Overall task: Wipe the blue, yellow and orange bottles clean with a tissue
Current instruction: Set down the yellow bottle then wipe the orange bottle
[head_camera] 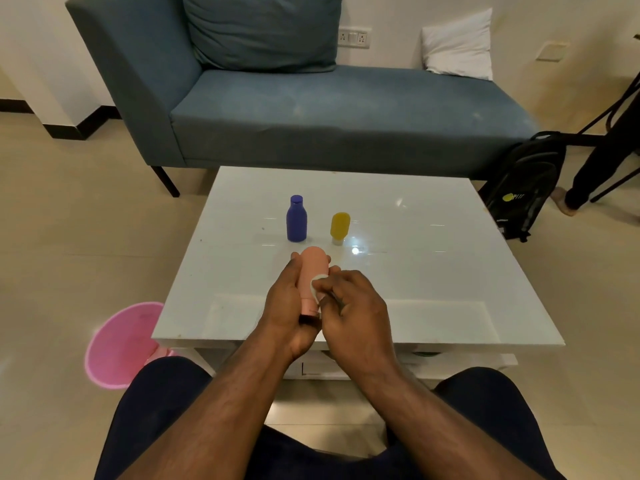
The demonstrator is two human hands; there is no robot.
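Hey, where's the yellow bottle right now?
The yellow bottle stands on the white table, just right of the blue bottle and beyond the orange bottle being wiped.

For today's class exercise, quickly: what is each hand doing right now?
Left hand: grips the orange bottle.
Right hand: pinches the tissue against the bottle.

The square white table (433, 237) has a glossy, mirror-smooth top that throws back lamp glare. The blue plastic bottle (296, 221), yellow plastic bottle (339, 225) and orange plastic bottle (313, 271) look matt and smooth. The teal sofa (311, 109) is woven cloth.
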